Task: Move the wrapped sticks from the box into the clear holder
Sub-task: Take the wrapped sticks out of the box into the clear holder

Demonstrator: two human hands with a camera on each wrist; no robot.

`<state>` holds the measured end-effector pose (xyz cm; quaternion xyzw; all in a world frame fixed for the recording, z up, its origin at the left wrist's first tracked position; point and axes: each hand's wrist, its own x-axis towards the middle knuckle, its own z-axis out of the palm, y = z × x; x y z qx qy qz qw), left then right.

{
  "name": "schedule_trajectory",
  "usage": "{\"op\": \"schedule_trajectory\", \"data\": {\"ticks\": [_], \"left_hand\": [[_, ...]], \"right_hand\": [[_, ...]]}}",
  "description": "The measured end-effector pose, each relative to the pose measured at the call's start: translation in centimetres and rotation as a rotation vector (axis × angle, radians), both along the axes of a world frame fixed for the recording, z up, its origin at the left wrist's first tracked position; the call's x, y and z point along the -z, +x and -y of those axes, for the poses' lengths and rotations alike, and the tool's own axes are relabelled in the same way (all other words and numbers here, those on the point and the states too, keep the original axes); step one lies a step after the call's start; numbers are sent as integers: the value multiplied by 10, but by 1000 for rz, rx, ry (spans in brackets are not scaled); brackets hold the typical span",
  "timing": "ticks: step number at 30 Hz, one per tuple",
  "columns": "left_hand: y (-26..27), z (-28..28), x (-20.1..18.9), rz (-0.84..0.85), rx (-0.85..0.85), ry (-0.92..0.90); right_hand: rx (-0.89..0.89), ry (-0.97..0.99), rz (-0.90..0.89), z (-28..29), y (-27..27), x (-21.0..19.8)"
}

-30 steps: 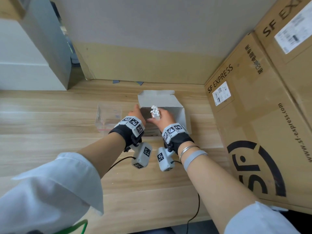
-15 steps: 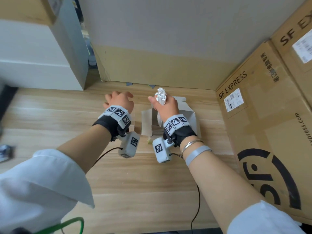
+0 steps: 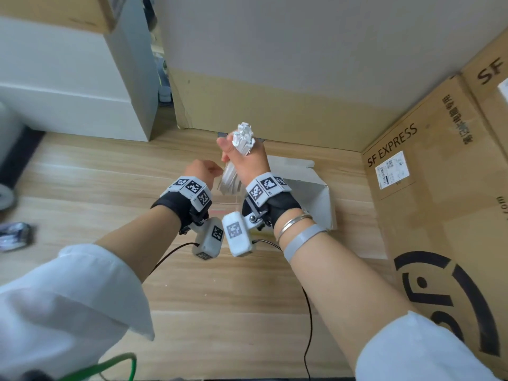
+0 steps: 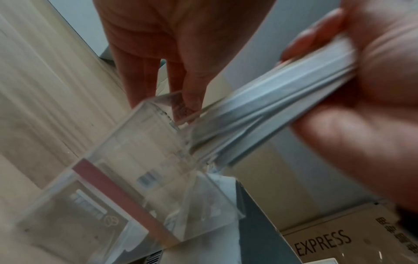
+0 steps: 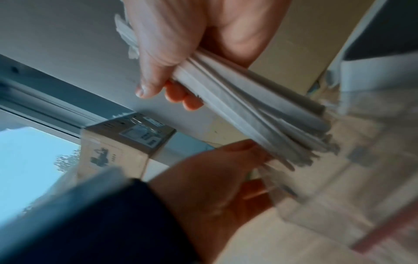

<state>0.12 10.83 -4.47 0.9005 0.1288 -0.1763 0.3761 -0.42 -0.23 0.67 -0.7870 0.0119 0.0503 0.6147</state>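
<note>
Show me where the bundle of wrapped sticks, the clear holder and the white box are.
bundle of wrapped sticks (image 3: 243, 138), head view, crumpled top ends.
clear holder (image 4: 126, 171), left wrist view, near wall.
white box (image 3: 310, 193), head view, side wall.

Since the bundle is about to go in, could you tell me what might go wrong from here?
1. The wrapped sticks fan out at their lower ends, so outer ones may catch the clear holder rim and miss.
2. The left hand only touches the holder's top edge with its fingers; a push from the bundle might tip it.
3. The right hand holds many sticks in one grip; some could slip.
</note>
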Motion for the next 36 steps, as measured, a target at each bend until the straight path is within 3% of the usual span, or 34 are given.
{"op": "schedule_trajectory", "data": {"ticks": [7, 11, 19, 23, 27, 36], "left_hand": [[4, -9, -2, -54, 18, 29], [9, -10, -5, -60, 55, 49], [7, 12, -20, -41, 47, 91], [6, 43, -32, 94, 21, 49], [-4, 82, -30, 187, 108, -44], [-23, 124, 5, -238, 87, 41]], "right_hand": [[55, -164, -179, 2, -5, 44], [-56, -373, -100, 11, -7, 49], [-13, -376, -34, 51, -5, 43], [16, -432, -107, 85, -6, 47], [2, -471, -207, 110, -9, 59], [-71, -574, -321, 135, -17, 74]]}}
